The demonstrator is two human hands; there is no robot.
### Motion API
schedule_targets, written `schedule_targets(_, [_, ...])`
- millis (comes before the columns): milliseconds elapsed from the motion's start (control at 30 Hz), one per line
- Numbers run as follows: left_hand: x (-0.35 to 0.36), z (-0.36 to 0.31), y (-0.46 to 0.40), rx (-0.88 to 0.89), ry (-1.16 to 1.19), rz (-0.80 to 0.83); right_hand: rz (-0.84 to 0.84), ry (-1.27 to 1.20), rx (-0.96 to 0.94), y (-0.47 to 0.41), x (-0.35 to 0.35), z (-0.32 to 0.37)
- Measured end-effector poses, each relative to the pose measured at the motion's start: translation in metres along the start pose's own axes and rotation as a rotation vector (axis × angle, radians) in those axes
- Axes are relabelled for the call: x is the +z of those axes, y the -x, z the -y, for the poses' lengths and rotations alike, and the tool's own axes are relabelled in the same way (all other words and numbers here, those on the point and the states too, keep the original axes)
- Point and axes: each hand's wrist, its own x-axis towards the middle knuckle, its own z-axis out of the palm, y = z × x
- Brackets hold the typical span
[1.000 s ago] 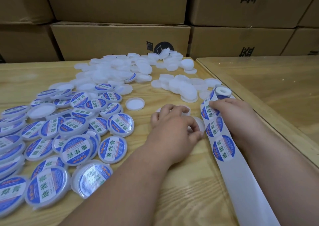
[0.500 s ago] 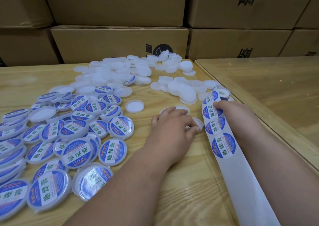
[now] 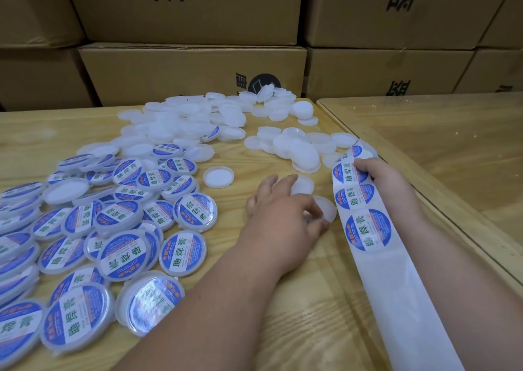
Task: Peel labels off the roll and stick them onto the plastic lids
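Cardboard boxes (image 3: 192, 73) are stacked across the top of the frame, closed; their contents are not visible. Large black characters are printed on them, cut off by the frame edges, and a round black mark shows on the lower middle box.

Labelled lids (image 3: 113, 229) fill the left and lower left of the table (image 3: 254, 328), overlapping in a loose heap. Each carries a round blue and white label reading 助焊膏 in green; the smaller orange print is illegible. Blank lids (image 3: 181, 127) lie heaped at upper centre, with a smaller group to the right of it. One blank lid (image 3: 218, 177) lies alone at centre, rim up.

The label strip (image 3: 365, 217) runs from centre right down to the lower right corner. Its upper part bears four blue labels of the same design; its lower part is bare backing.

The left hand (image 3: 283, 217) lies palm down at centre, fingers curled. The thumb and forefinger appear to pinch a blank lid (image 3: 325, 209) at its left edge, though the contact is partly hidden. A second blank lid (image 3: 302, 185) lies just beyond the fingertips (image 3: 291, 178).

The right hand (image 3: 382, 181) grips the strip's right edge at the second label from the top, fingers curled over it.
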Motion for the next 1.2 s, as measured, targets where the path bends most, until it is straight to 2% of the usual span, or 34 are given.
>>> schedule_targets(233, [-0.001, -0.001, 0.0, 0.094, 0.031, -0.059, 0.008, -0.133, -0.028, -0.005, -0.002, -0.002])
schedule_targets(500, [-0.013, -0.006, 0.004, 0.192, 0.48, -0.235, 0.039, -0.133, -0.034, -0.006, -0.007, -0.002])
schedule_targets(633, [-0.011, -0.008, 0.006, 0.183, 0.632, -0.257, 0.129, -0.056, -0.156, -0.001, -0.004, 0.0])
schedule_targets(767, [-0.011, -0.011, 0.007, 0.177, 0.749, -0.283, 0.032, -0.044, -0.087, -0.003, 0.01, -0.002])
schedule_targets(1200, [-0.007, -0.009, 0.008, 0.206, 0.672, -0.081, 0.065, -0.192, -0.127, 0.01, 0.013, -0.009])
